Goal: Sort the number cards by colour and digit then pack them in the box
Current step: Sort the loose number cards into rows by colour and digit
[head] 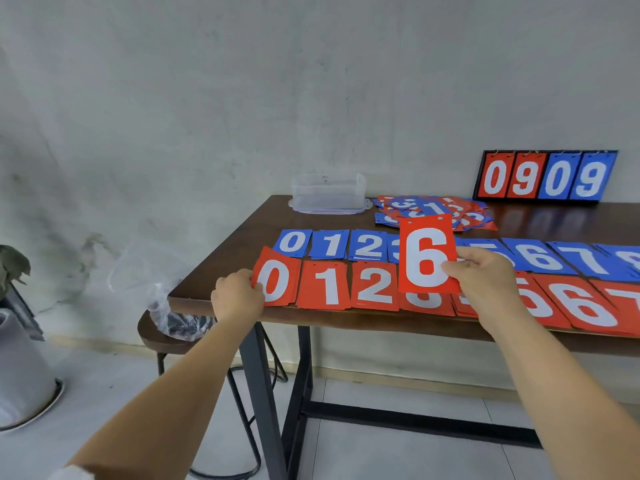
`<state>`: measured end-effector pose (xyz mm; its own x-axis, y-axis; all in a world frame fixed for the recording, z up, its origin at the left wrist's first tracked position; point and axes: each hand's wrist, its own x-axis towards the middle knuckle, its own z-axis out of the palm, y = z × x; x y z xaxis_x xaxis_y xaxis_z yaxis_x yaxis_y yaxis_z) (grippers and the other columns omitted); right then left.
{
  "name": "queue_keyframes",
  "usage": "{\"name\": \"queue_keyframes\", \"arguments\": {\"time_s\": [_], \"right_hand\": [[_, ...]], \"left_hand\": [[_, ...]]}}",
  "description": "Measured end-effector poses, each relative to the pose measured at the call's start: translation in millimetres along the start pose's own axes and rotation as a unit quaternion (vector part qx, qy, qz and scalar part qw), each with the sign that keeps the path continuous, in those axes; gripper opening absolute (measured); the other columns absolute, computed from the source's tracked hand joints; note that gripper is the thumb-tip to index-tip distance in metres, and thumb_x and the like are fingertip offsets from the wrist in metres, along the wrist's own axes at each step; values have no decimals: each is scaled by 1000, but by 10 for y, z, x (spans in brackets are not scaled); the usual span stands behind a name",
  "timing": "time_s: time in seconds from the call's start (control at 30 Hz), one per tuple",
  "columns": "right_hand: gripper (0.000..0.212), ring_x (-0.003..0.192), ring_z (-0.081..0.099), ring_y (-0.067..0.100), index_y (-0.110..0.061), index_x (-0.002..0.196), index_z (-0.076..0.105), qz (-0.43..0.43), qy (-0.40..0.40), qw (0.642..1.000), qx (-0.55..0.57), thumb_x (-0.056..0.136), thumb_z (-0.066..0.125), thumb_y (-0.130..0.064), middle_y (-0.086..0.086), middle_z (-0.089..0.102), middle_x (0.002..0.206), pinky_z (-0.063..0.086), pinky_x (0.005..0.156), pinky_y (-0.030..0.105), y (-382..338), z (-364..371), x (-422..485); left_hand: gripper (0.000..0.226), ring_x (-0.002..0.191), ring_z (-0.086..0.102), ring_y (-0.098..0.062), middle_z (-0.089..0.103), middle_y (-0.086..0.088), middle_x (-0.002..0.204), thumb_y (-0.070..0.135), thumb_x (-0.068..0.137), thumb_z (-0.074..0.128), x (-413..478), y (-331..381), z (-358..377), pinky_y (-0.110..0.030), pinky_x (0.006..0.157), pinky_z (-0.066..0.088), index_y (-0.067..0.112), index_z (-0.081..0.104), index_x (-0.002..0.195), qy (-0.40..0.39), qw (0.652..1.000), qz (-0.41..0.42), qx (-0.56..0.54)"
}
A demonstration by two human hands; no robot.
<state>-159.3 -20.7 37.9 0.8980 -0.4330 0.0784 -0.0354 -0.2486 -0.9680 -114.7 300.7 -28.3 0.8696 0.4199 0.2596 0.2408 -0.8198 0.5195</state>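
The right hand (485,282) pinches a red 6 card (427,254) by its right edge near the lower corner, thumb on the printed face and the other fingers folded behind, and holds it upright above the rows on the table (221,258), where it hides the cards that sit around the middle of both rows. The left hand (237,296) rests at the table's near left corner with its fingers curled together on the left edge of the red 0 pile (277,282), whose top card is tilted slightly against the ones below. To the right of that pile, along the near edge, lie the red 1 pile (325,285) and red 2 pile (374,285), and past the right wrist a red 6 pile (581,306) well to the right of the held card. Behind the red row runs a blue row (332,244) from 0 upward, each card just beside the next. Farther back lies a loose heap of unsorted cards (433,211), red and blue mixed, and left of it stands a clear plastic box (329,194) near the far edge, well apart from both hands. A scoreboard stand (545,176) reading 0909 leans by the wall at the back right.
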Motion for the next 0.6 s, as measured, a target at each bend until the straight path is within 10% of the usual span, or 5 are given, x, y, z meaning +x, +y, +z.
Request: {"name": "queue_keyframes", "arguments": {"time_s": [0.6], "right_hand": [[40,100,59,16,-7,130,57,10,28,999,-44,91,64,-9,7,63,125,52,86,32,314,-536,-27]], "left_hand": [[48,129,40,-29,44,-10,142,25,94,55,-285,800,211,-48,104,32,21,45,141,-2,990,140,5]]}}
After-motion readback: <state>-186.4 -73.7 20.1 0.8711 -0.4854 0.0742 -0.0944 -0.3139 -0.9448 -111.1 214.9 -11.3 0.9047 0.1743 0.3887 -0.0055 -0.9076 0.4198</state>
